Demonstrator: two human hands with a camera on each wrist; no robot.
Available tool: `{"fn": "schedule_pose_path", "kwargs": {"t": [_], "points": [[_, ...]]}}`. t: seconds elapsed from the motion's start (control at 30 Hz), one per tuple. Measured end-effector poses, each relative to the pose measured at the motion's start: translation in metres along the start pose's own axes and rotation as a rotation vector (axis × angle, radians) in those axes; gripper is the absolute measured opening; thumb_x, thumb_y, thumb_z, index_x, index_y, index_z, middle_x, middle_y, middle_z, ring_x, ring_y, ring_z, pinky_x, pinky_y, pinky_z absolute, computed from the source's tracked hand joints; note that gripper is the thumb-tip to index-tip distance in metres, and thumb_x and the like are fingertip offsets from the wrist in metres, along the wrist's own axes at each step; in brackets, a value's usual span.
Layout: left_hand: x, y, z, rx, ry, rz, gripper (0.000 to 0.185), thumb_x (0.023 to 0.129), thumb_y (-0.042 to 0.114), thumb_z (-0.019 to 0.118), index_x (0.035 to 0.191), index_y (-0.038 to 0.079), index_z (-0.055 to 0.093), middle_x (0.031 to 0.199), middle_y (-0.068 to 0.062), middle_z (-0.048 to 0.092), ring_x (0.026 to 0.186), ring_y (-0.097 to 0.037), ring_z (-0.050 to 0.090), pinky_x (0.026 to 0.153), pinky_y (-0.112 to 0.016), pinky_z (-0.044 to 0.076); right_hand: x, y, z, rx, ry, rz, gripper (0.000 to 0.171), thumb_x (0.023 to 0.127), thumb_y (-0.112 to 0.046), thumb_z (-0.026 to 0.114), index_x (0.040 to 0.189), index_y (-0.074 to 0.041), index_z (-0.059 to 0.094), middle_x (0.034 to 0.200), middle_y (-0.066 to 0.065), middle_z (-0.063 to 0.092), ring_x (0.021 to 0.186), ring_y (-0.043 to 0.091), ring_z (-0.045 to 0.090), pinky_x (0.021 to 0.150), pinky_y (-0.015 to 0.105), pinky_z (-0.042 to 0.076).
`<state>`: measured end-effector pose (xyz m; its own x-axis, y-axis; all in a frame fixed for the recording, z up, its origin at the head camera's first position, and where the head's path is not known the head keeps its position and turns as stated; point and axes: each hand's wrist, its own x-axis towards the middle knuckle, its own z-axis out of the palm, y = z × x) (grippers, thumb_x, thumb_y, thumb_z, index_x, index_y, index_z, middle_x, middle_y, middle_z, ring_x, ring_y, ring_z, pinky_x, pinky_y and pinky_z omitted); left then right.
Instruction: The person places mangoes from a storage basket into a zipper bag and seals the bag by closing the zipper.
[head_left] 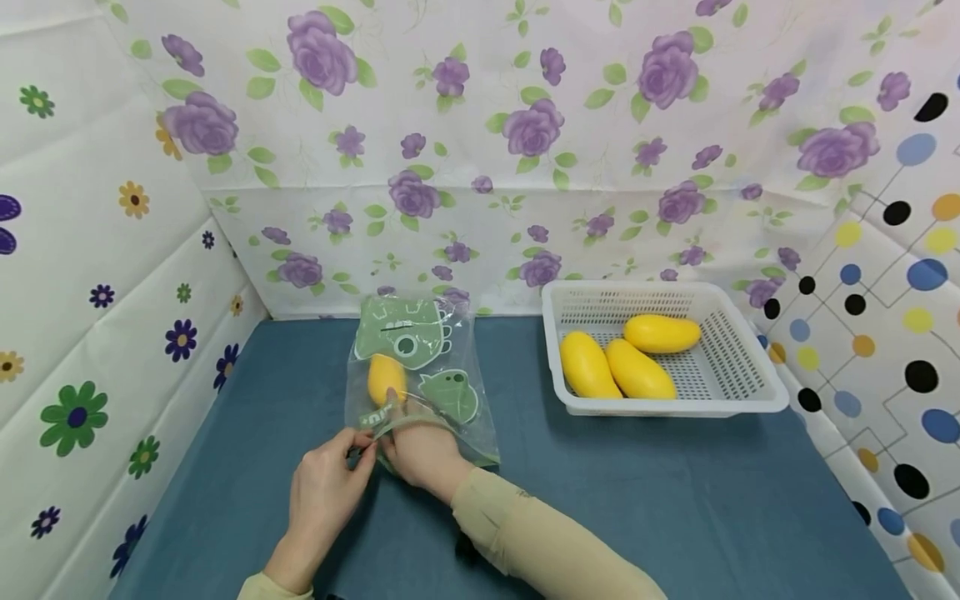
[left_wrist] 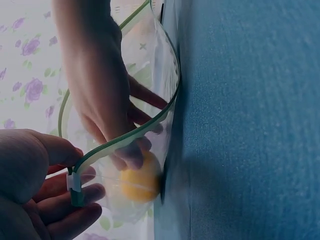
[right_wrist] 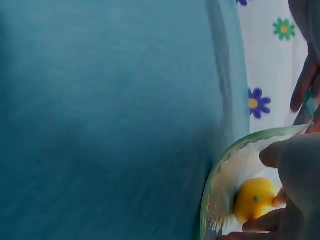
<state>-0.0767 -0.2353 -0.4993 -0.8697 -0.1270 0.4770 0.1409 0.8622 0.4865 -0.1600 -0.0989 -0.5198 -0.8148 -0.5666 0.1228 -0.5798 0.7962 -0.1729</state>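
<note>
A clear zip bag point(head_left: 483, 429) with green dinosaur prints lies flat on the blue cloth, its mouth towards me. Inside it is one yellow mango point(head_left: 386, 375), left of the middle. My left hand point(head_left: 324, 487) pinches the left corner of the bag's mouth, by the white slider point(left_wrist: 73, 181) on the green zip edge. Through the opening reaches my right hand point(head_left: 426, 450), its fingers extended at the near end of the mango. In the right wrist view the thumb stands apart from the mango point(right_wrist: 255, 200), and the fingers lie beside it, partly hidden.
To the right stands a white perforated plastic basket point(head_left: 675, 407) with three yellow mangoes point(head_left: 641, 371) in it. Behind the blue-covered table point(head_left: 615, 500) hangs a flowered cloth point(head_left: 480, 150); patterned cloths also line the left and right sides.
</note>
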Motion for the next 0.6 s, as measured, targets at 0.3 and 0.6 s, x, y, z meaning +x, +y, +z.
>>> {"fn": "schedule_pose_path", "kwargs": {"t": [0.3, 0.6], "points": [[-0.001, 0.000, 0.001, -0.009, 0.021, 0.013, 0.013, 0.089, 0.003, 0.085, 0.089, 0.013, 0.077, 0.098, -0.005, 0.082, 0.074, -0.024, 0.078, 0.055, -0.044, 0.059, 0.029, -0.010, -0.001, -0.008, -0.176, 0.186, 0.085, 0.109, -0.046, 0.056, 0.173, -0.011, 0.013, 0.172, 0.018, 0.032, 0.144, 0.031, 0.053, 0.107, 0.042, 0.052], [-0.002, -0.006, 0.000, -0.009, 0.028, 0.003, 0.015, 0.089, 0.002, 0.085, 0.088, 0.014, 0.075, 0.097, -0.006, 0.082, 0.071, -0.023, 0.077, 0.051, -0.040, 0.057, 0.012, -0.014, -0.006, 0.012, -0.201, 0.170, 0.067, 0.115, -0.039, 0.045, 0.172, -0.013, 0.022, 0.170, 0.015, 0.035, 0.151, 0.029, 0.044, 0.115, 0.039, 0.045]]}}
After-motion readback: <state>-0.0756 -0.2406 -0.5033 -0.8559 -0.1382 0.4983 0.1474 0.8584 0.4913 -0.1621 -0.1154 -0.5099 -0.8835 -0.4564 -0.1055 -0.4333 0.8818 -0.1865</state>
